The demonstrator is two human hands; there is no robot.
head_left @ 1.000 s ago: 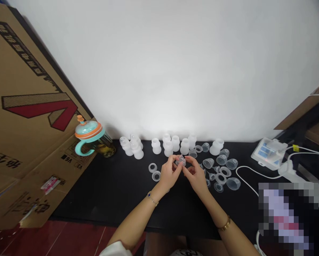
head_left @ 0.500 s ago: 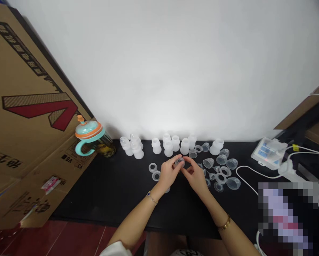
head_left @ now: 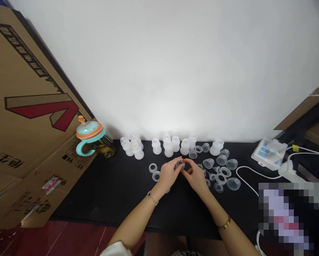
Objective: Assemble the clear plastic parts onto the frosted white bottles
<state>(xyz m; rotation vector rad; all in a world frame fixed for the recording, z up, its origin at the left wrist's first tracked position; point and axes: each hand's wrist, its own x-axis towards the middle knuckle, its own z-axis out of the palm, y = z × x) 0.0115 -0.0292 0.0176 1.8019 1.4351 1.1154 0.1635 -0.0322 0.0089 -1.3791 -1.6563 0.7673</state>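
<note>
A left hand [head_left: 170,173] and right hand [head_left: 195,176] close on a small clear plastic part [head_left: 179,164]

The small clear plastic part sits at the fingertips, in the narrow gap between the hands and just above a black worktop [head_left: 108,192]. The left hand grips it between thumb and fingers. The right hand's fingers curl in tightly against it, though whether they bear on it is hard to tell. Held this close, the part seems to be getting fine, two-handed attention.

Loose parts lie grouped by kind, apparently for easy sorting. Frosted white bottle-shaped pieces [head_left: 156,146] stand in a row just beyond the hands, and clear funnels [head_left: 233,184] spread out to the right. Two clear rings [head_left: 152,168] lie just left of the left hand. Farther right sits a white breast pump unit [head_left: 265,153] with a white cord [head_left: 237,174], while a teal-and-orange lidded cup [head_left: 89,130] stands well left against a cardboard box [head_left: 34,110]. A pixelated patch [head_left: 284,213] hides the lower right.
</note>
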